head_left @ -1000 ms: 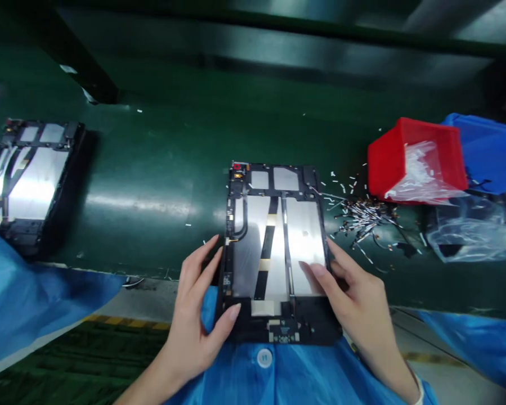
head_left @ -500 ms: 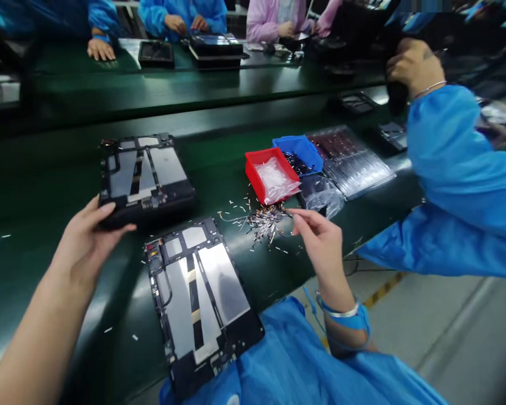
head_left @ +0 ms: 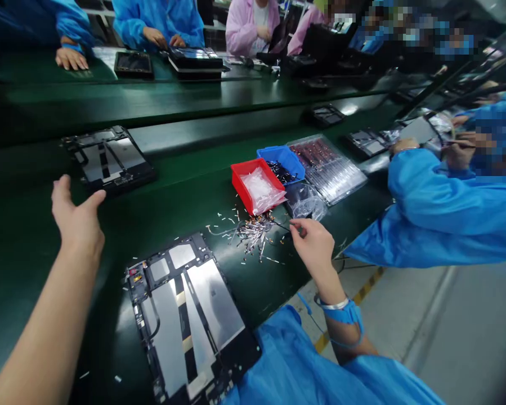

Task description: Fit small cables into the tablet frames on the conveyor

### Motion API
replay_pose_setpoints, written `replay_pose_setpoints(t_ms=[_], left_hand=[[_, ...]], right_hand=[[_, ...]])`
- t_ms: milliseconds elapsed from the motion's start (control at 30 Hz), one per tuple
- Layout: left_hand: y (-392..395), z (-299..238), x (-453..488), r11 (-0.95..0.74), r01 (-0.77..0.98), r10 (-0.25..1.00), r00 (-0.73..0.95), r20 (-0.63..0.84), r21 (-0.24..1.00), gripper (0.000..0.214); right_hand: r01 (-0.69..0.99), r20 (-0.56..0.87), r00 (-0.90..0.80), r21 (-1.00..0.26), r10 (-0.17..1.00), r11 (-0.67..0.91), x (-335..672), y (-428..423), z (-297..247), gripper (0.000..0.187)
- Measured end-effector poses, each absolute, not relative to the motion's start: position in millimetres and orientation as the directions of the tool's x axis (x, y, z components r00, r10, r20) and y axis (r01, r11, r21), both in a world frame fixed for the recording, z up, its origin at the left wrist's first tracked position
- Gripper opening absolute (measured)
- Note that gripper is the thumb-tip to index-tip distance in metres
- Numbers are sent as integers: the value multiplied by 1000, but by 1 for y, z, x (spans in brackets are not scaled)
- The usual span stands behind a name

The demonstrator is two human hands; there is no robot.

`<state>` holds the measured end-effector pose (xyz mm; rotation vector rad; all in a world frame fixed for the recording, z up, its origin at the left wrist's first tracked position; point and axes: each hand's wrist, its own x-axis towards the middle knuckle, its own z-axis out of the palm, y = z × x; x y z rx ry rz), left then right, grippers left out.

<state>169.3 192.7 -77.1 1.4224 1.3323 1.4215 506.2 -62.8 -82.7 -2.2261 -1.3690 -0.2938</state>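
Note:
My left hand (head_left: 79, 219) is open, thumb and fingers apart. Just beyond it an opened tablet (head_left: 111, 157) lies on the green bench, its battery plates and dark ribbon cable exposed. A second opened tablet (head_left: 191, 320) rests nearer me at the bench edge, above my blue sleeve. My right hand (head_left: 314, 244) is closed in a pinch on a thin dark strip (head_left: 281, 226), whose far end reaches a heap of small parts (head_left: 255, 232). Whether the strip is a cable or a tool I cannot make out.
A red bin (head_left: 241, 188) with clear plastic bags stands by a blue bin (head_left: 292, 163) of black parts. Beside them lies a clear tray (head_left: 328, 169). A co-worker's blue sleeve (head_left: 447, 185) reaches in at right. Other workers sit across the green bench (head_left: 185, 208).
My left hand has let go of the far tablet, which now lies farther away to the left. My right hand has drawn slightly back from the heap. The co-worker's raised arm has come down.

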Motion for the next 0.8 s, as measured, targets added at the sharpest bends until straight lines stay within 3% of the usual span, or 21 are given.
replay_pose_setpoints(t_ms=[100,200,300,433,533,633,800], left_hand=[[163,-74,180,-234,238,945,-172,278,942,46],[131,-60,199,-292,310,956,58,289,905,28],[106,-47,217,-333,366,920,330,213,869,31],[88,-39,234,-406,340,825,535,181,848,33],[84,-36,237,-407,318,794,586,160,856,32],[85,-31,232,-399,312,802,574,164,862,31],[90,-22,222,-374,299,843,505,187,878,27]], right_hand=[[895,431,439,-289,789,-340,504,-56,-78,17],[888,434,460,-225,775,-401,516,-41,-59,20],[802,321,586,-96,744,-590,547,-10,-36,26],[808,226,579,-33,784,-588,589,40,-23,26],[880,179,464,18,868,-474,600,67,-30,32],[933,142,346,52,927,-356,600,79,-37,25],[932,212,320,107,923,-348,607,65,-28,25]])
